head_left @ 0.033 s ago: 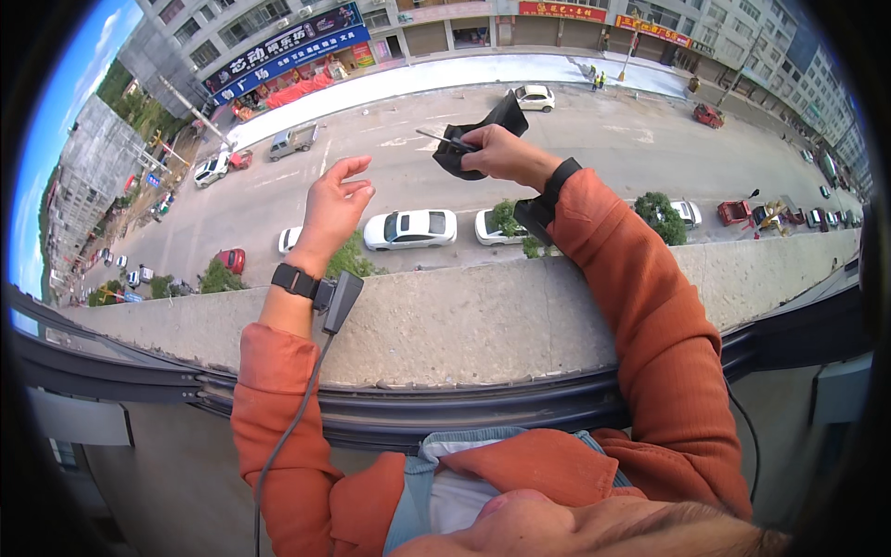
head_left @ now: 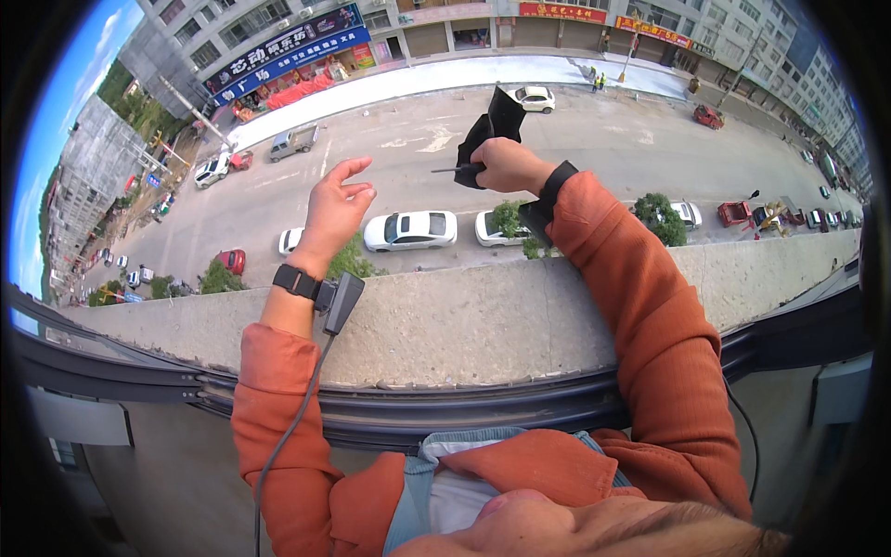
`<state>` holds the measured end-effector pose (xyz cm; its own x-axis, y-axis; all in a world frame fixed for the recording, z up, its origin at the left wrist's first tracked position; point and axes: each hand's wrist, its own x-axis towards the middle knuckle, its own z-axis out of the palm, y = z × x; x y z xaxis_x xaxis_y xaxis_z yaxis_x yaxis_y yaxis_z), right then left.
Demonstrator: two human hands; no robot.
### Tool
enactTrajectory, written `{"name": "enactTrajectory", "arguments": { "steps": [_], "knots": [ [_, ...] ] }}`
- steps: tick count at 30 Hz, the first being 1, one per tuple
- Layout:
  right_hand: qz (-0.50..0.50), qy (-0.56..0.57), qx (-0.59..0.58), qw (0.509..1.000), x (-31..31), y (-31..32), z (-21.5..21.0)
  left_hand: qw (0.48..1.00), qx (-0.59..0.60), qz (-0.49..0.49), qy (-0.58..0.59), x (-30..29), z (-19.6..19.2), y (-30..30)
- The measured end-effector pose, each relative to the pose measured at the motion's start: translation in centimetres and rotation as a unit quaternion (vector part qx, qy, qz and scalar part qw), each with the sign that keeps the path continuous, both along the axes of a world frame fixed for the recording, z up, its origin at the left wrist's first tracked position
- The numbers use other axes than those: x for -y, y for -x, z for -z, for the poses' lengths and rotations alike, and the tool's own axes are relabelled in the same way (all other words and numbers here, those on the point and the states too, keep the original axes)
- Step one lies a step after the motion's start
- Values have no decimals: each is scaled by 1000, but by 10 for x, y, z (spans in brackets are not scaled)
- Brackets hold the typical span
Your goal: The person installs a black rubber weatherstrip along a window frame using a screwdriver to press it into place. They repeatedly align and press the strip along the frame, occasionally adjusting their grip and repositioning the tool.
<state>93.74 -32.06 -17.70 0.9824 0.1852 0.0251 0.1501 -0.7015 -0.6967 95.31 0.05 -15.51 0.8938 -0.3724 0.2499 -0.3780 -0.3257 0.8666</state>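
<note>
My right hand (head_left: 512,167) is closed around a black sheet-like piece (head_left: 501,119) with a thin grey rod (head_left: 444,171) sticking out to the left. The black material spreads above and left of my fingers, its upper tip pointing up. What kind of thing it is, I cannot make out. My left hand (head_left: 336,206) is raised to the left, apart from it, with fingers extended, thumb separate and nothing in it. Both hands are held out in the air beyond the concrete ledge.
The rough concrete ledge (head_left: 464,325) runs across below my arms, with a dark window frame track (head_left: 445,413) on my side. Far below lies a street with parked cars, such as a white car (head_left: 410,229). A cable (head_left: 295,422) runs from the device (head_left: 343,304) on my left wrist.
My right hand has turned and shifted slightly right. The black piece now stands more upright, and the rod lies nearly level and lower. My left hand has barely moved.
</note>
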Motion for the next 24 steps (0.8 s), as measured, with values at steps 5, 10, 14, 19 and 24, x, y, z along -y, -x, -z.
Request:
{"name": "enactTrajectory", "arguments": {
  "steps": [5, 10, 14, 19, 24],
  "knots": [
    [-31, -322, -16, 946, -2, -3, -13, 999, -17, -13, -46, -1, -2, -3],
    [-7, 9, 10, 1000, -16, 0, -15, 991, -123, -7, -58, -2, -16, 1],
    [-1, -35, 102, 994, -17, 1, -21, 998, -49, 38, -29, 4, -10, 5],
    [66, -121, 44, 989, -20, 11, -55, 993, 54, 59, -86, 8, -10, 9],
    [-46, -148, 70, 985, -30, 42, -118, 988, 53, 111, -94, 16, -34, 27]
  ]
}}
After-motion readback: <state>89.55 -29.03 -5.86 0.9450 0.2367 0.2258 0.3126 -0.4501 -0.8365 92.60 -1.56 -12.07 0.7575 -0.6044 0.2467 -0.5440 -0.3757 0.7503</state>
